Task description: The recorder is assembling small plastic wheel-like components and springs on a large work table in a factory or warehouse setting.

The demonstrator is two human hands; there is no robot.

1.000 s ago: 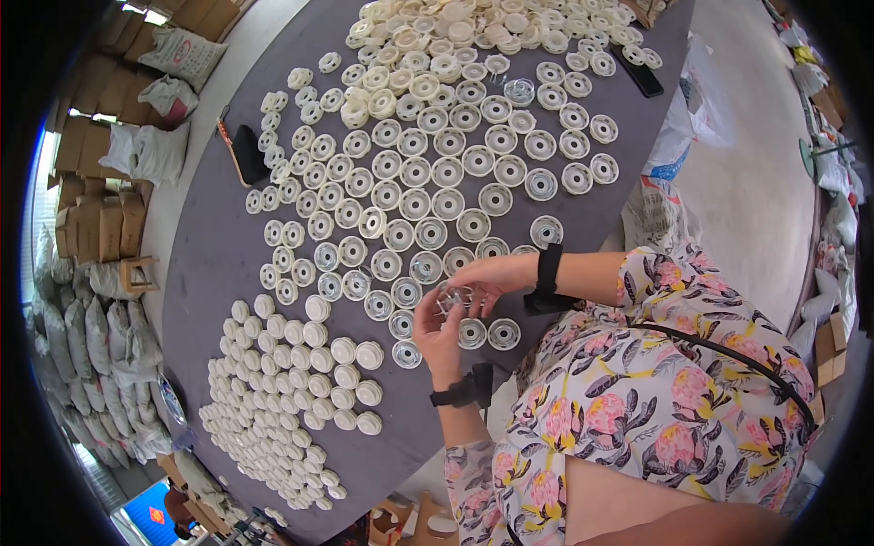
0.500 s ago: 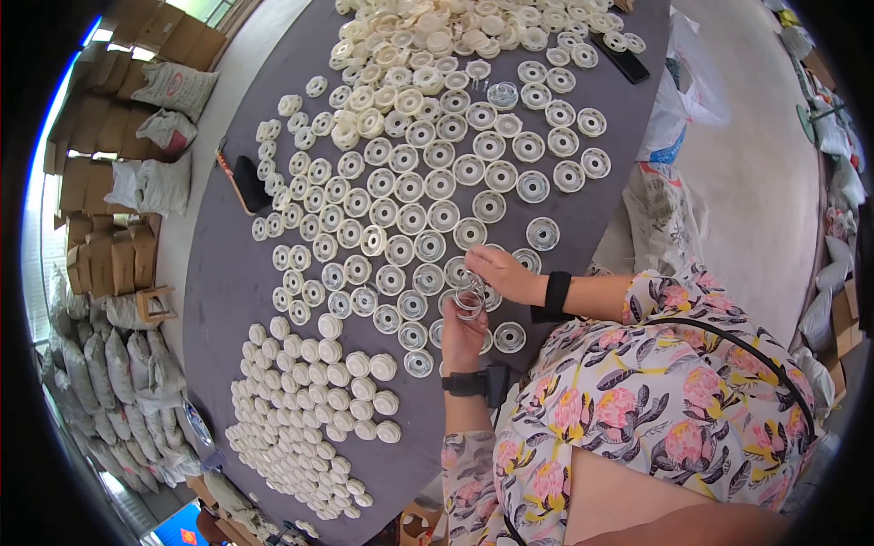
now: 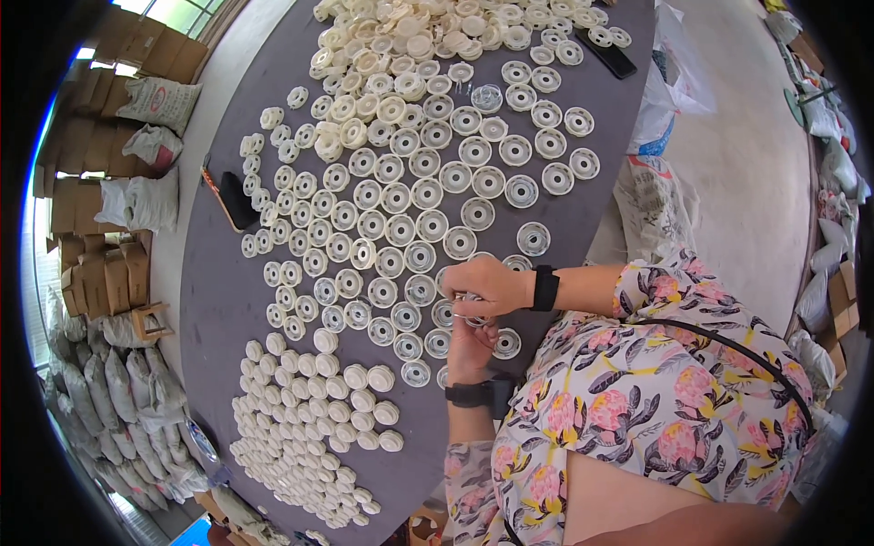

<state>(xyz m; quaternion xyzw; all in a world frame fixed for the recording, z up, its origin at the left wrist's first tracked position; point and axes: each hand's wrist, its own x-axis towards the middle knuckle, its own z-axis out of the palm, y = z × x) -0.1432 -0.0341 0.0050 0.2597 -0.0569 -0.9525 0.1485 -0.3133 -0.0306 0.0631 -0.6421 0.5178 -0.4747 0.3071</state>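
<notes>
Stacked cardboard boxes [image 3: 86,246] and filled woven sacks [image 3: 146,196] are ranged along the far left, off the table.

Grey table [image 3: 228,300]: a matte, dark surface, densely covered.

Dark phone [image 3: 238,202]: laid flat near the table's left edge, beside the spread of parts.

Finished caps [image 3: 314,409]: a cluster of cream, domed, closed-top plastic pieces, packed touching one another at the lower left.

Open caps [image 3: 401,209]: white, round, shallow plastic rings with a raised centre, laid hollow side up in loose rows across the middle; a jumbled heap of them is seen at the top.

Left hand [image 3: 471,344]: held below the right, fingers curled upward, wrist banded in black. Whether anything is gripped cannot be told.

Small cap [image 3: 473,316]: a pale round piece, seen between the two hands, directly under the right hand's fingers and just above the left. It is round, so no long axis is presented; both hands are equally near.

Right hand [image 3: 487,284]: closed knuckles-up over the small cap, fingers pinched on its upper rim.

Floral sleeve [image 3: 655,364]: patterned fabric at the lower right.
</notes>
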